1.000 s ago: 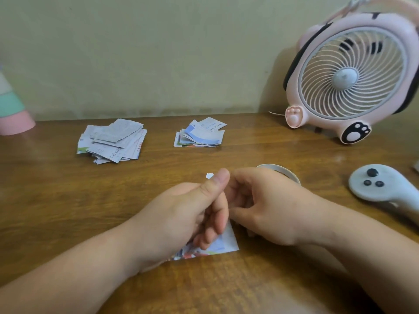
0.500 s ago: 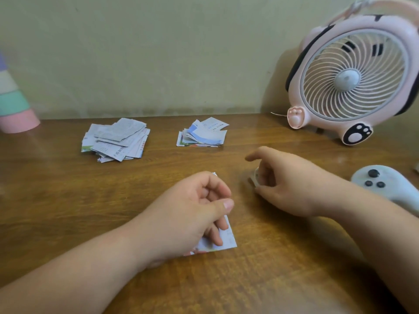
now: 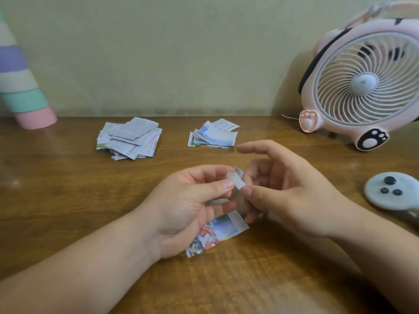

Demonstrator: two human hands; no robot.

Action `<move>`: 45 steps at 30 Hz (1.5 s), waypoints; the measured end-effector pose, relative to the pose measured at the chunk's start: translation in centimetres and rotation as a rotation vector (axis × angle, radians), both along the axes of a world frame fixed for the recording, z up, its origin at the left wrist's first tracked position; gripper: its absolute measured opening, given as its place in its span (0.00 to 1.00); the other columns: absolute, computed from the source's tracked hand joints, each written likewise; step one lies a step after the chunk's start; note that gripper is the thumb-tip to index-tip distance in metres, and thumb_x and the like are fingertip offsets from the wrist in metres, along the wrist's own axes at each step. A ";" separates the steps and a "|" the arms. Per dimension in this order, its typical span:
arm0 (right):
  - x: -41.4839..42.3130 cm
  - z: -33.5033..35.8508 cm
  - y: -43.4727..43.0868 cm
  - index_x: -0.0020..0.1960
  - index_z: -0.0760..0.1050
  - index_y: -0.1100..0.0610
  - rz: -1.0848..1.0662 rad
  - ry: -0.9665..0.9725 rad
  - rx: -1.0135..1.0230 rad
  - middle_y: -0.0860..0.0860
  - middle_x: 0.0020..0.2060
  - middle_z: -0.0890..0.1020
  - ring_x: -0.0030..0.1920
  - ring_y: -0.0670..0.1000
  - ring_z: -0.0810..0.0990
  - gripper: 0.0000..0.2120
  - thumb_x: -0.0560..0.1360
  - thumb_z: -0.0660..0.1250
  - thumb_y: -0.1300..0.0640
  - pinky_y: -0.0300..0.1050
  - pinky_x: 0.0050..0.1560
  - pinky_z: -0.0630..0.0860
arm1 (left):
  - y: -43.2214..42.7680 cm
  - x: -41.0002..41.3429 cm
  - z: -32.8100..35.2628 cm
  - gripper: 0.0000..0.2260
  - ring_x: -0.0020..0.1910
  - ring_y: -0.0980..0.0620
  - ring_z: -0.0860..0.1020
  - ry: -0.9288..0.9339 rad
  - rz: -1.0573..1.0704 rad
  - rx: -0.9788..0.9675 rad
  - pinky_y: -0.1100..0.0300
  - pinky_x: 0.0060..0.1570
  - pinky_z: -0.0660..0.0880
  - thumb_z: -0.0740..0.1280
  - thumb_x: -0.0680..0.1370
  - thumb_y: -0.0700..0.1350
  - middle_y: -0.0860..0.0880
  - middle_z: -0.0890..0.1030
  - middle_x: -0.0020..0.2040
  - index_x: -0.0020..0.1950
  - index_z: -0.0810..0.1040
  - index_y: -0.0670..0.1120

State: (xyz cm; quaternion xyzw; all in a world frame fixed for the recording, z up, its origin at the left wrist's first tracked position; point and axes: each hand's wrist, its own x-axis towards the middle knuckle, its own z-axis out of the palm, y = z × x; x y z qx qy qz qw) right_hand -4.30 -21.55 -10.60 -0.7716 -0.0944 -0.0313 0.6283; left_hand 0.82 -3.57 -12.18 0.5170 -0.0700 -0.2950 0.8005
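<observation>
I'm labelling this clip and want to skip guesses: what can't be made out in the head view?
Colourful paper: head view, partly covered by the left hand; its picture is blurred.
Tape strip: head view, lower end lost between the left hand and right hand.
Print on the left paper stack and right paper stack: head view, too small.
Fan and controller: head view, cut off by the right edge.
</observation>
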 end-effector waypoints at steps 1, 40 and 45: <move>0.0 0.1 0.2 0.66 0.70 0.57 -0.014 0.015 0.004 0.60 0.37 0.77 0.30 0.59 0.80 0.23 0.74 0.69 0.70 0.47 0.29 0.79 | 0.0 0.0 0.0 0.09 0.43 0.48 0.82 0.004 -0.001 -0.008 0.50 0.51 0.83 0.71 0.70 0.34 0.41 0.82 0.42 0.49 0.84 0.41; -0.7 -0.5 3.0 0.30 0.72 0.57 -0.293 -0.571 -0.741 0.45 0.23 0.65 0.27 0.49 0.63 0.15 0.74 0.70 0.60 0.39 0.29 0.62 | -0.2 -0.7 0.5 0.13 0.38 0.46 0.83 0.040 0.016 -0.066 0.55 0.38 0.81 0.72 0.68 0.41 0.41 0.83 0.41 0.51 0.81 0.38; -0.6 -0.5 2.6 0.31 0.68 0.52 -0.255 -0.621 -0.823 0.43 0.26 0.61 0.27 0.47 0.60 0.16 0.73 0.70 0.60 0.39 0.31 0.60 | -0.3 -0.9 0.3 0.21 0.39 0.47 0.83 0.053 0.017 -0.059 0.57 0.38 0.80 0.72 0.69 0.41 0.40 0.83 0.42 0.59 0.79 0.32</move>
